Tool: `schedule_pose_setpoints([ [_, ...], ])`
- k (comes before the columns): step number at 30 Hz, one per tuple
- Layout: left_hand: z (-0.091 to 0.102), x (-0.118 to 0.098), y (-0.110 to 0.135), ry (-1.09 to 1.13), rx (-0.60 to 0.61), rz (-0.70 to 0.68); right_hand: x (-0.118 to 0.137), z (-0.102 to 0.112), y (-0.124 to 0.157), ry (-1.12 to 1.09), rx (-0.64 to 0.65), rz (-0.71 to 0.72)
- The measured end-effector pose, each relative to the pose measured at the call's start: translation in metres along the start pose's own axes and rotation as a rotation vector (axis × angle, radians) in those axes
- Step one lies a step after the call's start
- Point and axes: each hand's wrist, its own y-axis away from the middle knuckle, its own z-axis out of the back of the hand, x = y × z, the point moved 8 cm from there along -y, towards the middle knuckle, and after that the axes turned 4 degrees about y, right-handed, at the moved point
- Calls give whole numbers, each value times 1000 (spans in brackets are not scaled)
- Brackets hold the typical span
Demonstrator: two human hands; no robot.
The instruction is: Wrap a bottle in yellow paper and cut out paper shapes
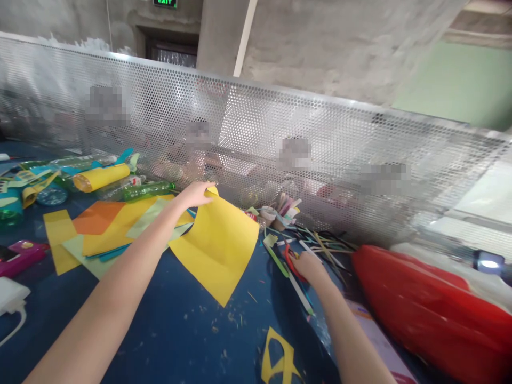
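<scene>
My left hand pinches the top edge of a yellow sheet, which hangs curved above the blue table. Off to the right, my right hand has its fingers closed on the red handle of a pair of scissors. The scissors' blades are hard to make out among thin strips on the tabletop. A yellow paper scrap with cut-out holes lies near the front edge of the view. Under my left forearm, yellow, pale green and orange sheets overlap in a pile.
A perforated metal screen runs behind the table, with people blurred beyond it. Plastic bottles and a yellow-wrapped bottle lie at the left. A red bag bulges at the right. A white plug sits at the left edge.
</scene>
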Motion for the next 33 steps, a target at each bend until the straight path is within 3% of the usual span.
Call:
schedule_pose_setpoints([
  [2,-1,-7,0,172,8,-51,0,-8,3,40,58,-67],
  [4,-3,-19,1,501,44,-132,2,-9,5,70,89,-100],
  [8,-2,-40,7,1004,123,-220,9,6,12,99,89,-122],
  [10,1,-47,11,1098,152,-224,20,25,15,74,-1,-105],
  [12,5,-53,15,1153,181,-226,39,55,20,-132,-202,-21],
  [13,6,-56,18,1164,199,-224,51,68,24,-355,-281,54],
  [15,6,-61,21,1151,241,-222,76,79,31,-875,-212,194],
  [17,3,-65,23,1099,275,-223,105,77,40,-1250,43,269],
  [18,1,-67,24,1065,288,-226,120,74,47,-1321,182,295],
  [21,-6,-65,21,954,283,-215,144,63,65,-1267,416,322],
  [25,-11,-58,15,826,248,-186,146,44,68,-1206,525,336],
  [33,-21,-43,9,676,246,-121,114,18,45,-1196,429,240],
])
